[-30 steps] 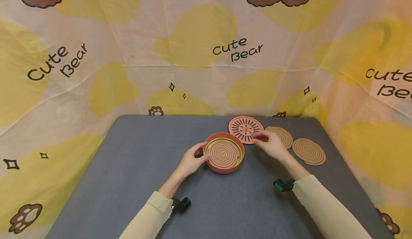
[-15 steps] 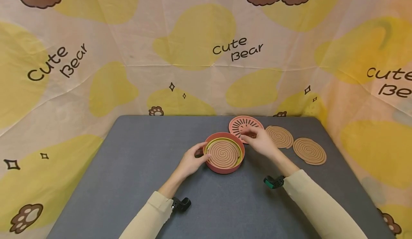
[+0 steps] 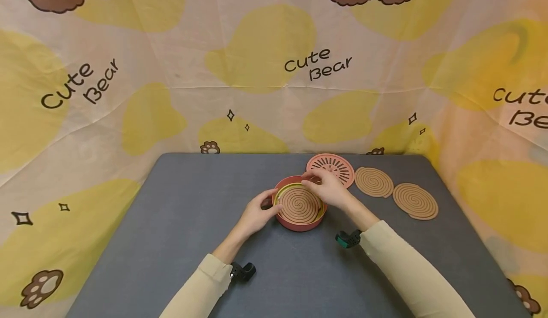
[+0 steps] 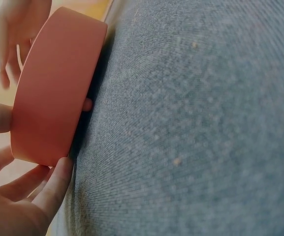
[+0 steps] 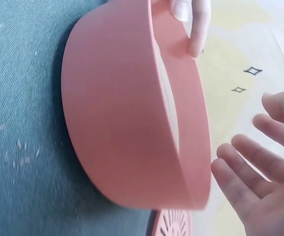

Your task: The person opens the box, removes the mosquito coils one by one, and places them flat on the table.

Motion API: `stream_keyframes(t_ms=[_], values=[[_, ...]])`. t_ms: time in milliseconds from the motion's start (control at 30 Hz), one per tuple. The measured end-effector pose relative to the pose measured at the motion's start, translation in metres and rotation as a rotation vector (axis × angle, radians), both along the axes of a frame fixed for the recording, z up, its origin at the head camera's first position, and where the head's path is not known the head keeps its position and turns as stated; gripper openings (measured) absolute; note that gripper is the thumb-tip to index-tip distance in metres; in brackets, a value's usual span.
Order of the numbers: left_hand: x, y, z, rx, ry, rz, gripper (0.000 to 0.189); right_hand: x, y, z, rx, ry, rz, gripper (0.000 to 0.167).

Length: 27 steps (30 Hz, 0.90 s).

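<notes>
A round red-pink box (image 3: 298,228) stands on the table, holding a brown mosquito coil (image 3: 299,204) inside a yellow ring (image 3: 284,189). My left hand (image 3: 253,216) grips the box's left side, with the thumb over the rim; the left wrist view has its fingers against the outer wall (image 4: 58,83). Over the box's far right rim hovers my right hand (image 3: 329,189), thumb and fingers parted. Nothing is between those fingers (image 5: 245,172) in the right wrist view. Partly behind this hand lies a slotted pink lid (image 3: 344,171), flat on the table.
Two more mosquito coils lie at the back right, one (image 3: 374,182) next to the lid and another (image 3: 415,201) nearer the table's right edge. A printed cloth (image 3: 257,70) hangs behind the grey-blue table (image 3: 192,203).
My right hand has moved left, from beside the lid and across its front to above the box's rim. My left hand keeps its hold, and the box stays put.
</notes>
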<state>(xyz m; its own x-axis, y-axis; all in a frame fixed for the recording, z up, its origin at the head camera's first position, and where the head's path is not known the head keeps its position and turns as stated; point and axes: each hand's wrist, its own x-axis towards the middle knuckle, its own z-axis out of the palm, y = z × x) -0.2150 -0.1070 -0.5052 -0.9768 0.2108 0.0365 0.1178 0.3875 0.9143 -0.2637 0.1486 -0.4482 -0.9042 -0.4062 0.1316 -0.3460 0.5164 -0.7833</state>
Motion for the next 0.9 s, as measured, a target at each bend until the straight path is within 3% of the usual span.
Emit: stream_keyframes(t_ms=[533, 900], values=[[0.000, 0.001, -0.002, -0.004, -0.003, 0.001, 0.054, -0.009, -0.022, -0.023, 0.128, -0.030, 0.093, 0.038], [0.001, 0.001, 0.000, -0.011, 0.001, 0.005, 0.054, -0.008, -0.031, -0.027, 0.246, -0.005, 0.065, 0.040]])
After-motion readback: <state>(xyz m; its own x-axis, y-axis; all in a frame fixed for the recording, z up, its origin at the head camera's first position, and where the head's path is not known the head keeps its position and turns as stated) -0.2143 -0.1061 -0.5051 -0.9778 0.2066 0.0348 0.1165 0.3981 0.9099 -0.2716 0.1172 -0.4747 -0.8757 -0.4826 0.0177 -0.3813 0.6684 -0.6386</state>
